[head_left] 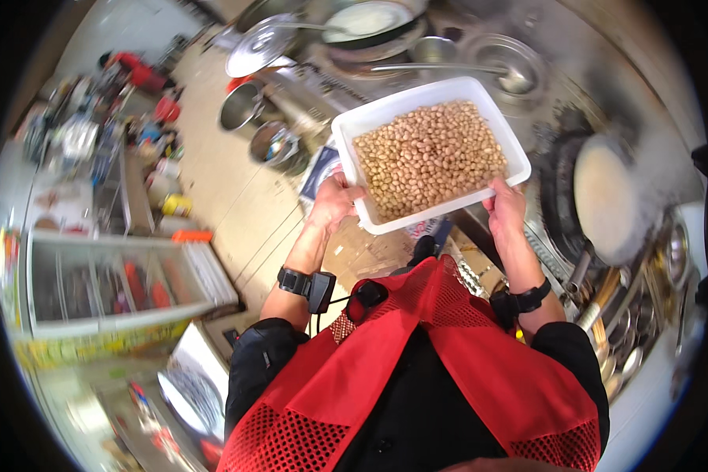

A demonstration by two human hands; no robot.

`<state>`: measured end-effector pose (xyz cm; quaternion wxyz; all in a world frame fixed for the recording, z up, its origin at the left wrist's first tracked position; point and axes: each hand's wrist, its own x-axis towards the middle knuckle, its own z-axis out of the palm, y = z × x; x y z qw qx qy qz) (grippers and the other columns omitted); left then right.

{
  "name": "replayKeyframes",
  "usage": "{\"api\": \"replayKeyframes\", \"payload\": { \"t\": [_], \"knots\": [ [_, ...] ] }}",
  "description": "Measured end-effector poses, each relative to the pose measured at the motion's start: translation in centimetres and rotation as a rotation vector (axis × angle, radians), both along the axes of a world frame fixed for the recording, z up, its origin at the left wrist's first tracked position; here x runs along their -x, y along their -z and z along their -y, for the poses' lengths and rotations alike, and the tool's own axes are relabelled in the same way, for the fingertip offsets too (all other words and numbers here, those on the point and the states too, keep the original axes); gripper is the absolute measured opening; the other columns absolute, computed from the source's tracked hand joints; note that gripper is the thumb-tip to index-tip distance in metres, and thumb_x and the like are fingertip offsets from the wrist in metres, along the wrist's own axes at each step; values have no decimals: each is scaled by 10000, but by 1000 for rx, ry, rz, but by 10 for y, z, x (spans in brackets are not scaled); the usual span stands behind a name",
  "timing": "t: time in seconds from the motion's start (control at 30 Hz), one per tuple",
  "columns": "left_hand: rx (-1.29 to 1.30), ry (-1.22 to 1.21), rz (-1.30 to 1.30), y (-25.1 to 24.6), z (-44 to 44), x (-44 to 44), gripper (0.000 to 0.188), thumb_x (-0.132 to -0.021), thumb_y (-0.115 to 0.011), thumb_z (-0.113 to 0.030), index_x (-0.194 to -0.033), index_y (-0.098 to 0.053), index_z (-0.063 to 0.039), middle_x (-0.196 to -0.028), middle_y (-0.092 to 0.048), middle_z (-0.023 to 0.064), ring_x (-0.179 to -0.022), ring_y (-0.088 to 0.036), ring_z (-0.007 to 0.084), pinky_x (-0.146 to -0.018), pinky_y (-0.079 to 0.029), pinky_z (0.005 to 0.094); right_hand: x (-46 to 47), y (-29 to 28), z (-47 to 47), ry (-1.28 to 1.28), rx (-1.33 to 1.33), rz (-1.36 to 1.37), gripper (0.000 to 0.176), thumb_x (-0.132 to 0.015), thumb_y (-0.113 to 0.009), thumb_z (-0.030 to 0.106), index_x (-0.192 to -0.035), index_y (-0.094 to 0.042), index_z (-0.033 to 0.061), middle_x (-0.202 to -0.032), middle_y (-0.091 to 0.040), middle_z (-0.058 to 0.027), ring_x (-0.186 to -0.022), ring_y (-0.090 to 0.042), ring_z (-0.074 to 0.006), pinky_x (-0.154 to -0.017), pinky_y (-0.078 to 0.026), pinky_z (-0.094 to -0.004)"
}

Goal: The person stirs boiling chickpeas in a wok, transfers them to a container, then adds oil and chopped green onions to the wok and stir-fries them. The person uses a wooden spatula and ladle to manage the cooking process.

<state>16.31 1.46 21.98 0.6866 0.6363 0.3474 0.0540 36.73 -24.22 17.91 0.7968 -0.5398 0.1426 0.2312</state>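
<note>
A white plastic tub (348,127) is held up before me, tilted a little in view. Many peanuts (430,153) cover its bottom in a thick layer. My left hand (335,202) grips the near left corner, thumb over the rim. On the near right side, my right hand (505,203) holds the rim in the same way. The fingers beneath the tub are mostly hidden. Both wrists wear black strapped devices.
To the right a wok (605,197) of pale liquid steams on the range. A long-handled ladle (513,79) rests across the stove beyond the tub. Metal buckets (242,106) stand on the floor at left. A glass-doored refrigerator (118,283) is farther left. Ladles and utensils (619,330) crowd my right side.
</note>
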Motion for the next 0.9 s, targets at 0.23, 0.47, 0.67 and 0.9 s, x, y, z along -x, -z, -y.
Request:
{"api": "replayKeyframes", "payload": {
  "t": [0.23, 0.47, 0.67, 0.9],
  "knots": [
    [-137, -451, -207, -32, 116, 91, 252, -810, -685, -72, -1025, -617, 40, -868, -671, 84, -699, -631, 150, -567, -532, 258, 3, 13, -5, -455, 42, -29, 145, -788, -666, 61, -893, -581, 10, -756, -590, -29, -546, -533, -93, -431, -400, -211],
    [-143, -863, -369, -40, 193, 32, 194, -781, -700, -68, -924, -622, 38, -786, -655, 82, -621, -630, 153, -494, -518, 267, -84, 45, -45, -834, -23, -171, 194, -812, -659, 63, -985, -602, -1, -842, -619, -25, -599, -568, -97, -450, -434, -206],
    [-137, -1193, -340, 48, 228, -37, 194, -793, -700, -81, -950, -637, 15, -782, -654, 71, -603, -613, 139, -489, -506, 254, -139, 117, -130, -1232, -44, -131, 93, -802, -633, 41, -871, -573, 25, -736, -572, -20, -524, -529, -100, -406, -398, -220],
    [-176, -1581, -381, 151, 236, -101, 255, -777, -700, -85, -999, -616, 6, -798, -654, 56, -603, -608, 136, -476, -481, 253, -143, 212, -226, -1653, -72, -88, 92, -792, -607, 64, -724, -547, 51, -612, -521, -12, -459, -496, -111, -380, -382, -244]
  ]
}}
